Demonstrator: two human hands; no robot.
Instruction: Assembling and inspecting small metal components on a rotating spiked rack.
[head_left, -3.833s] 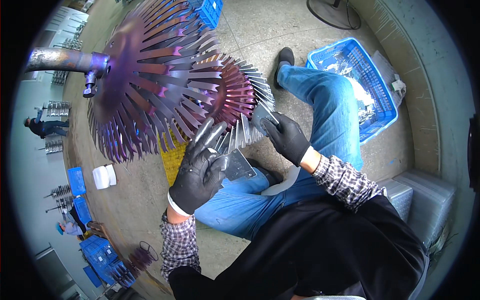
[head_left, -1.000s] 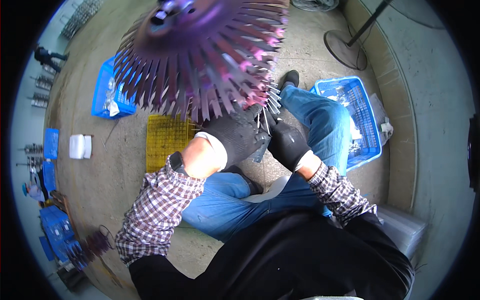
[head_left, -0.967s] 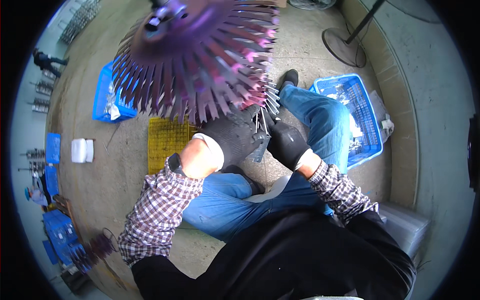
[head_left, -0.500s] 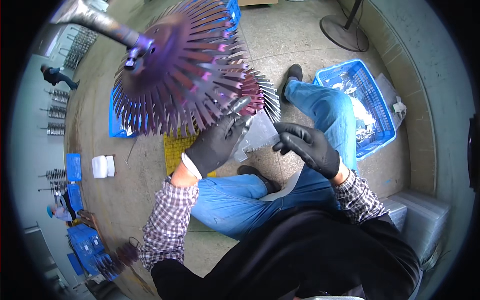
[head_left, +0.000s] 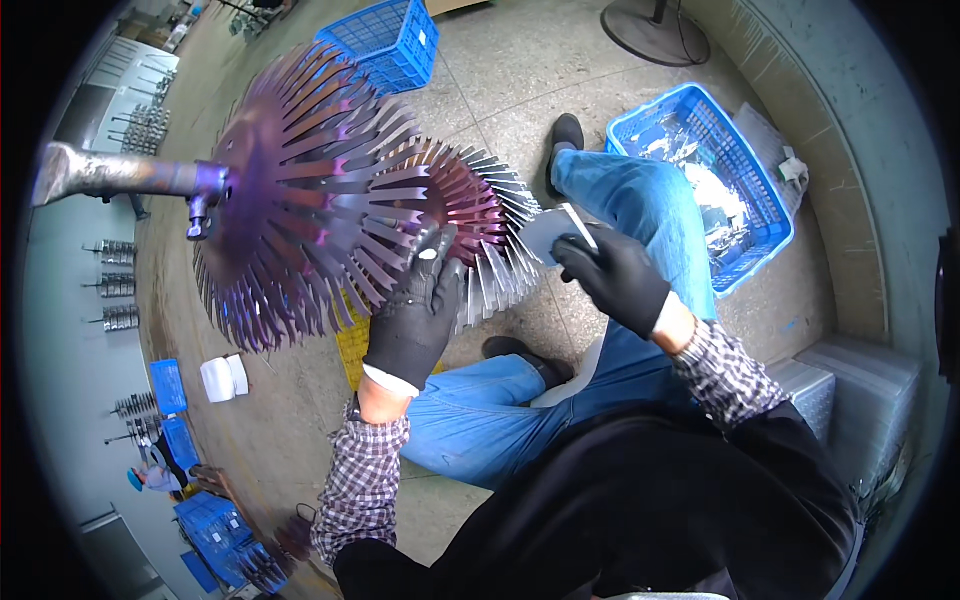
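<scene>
In my right hand [head_left: 612, 280] is a flat grey metal plate [head_left: 545, 234] with a pale straight edge, gripped between thumb and fingers. My left hand [head_left: 415, 315] has its fingers stretched upward against the prongs of a large round metal rack [head_left: 330, 200]; a small white spot shows on one finger. The rack has purple-tinted prongs fanning out from a shaft. Behind its front disc sits a second, redder disc [head_left: 465, 210] with silvery strips along its rim. Both hands wear black gloves. The plate is close to that rim; whether they touch I cannot tell.
To the right stands a blue basket [head_left: 765, 195] holding shiny flat pieces. Another blue crate [head_left: 405, 50] is beyond the rack. A yellow crate [head_left: 352, 345] shows beneath it. Clear plastic-wrapped boxes [head_left: 860, 400] stand at the right, and a round stand base [head_left: 655, 35] sits at the far right.
The front disc has shifted left, uncovering more of the redder disc. My left hand has moved to the prongs, without the toothed metal sheet seen by it earlier. A grey plate now shows in my right hand.
</scene>
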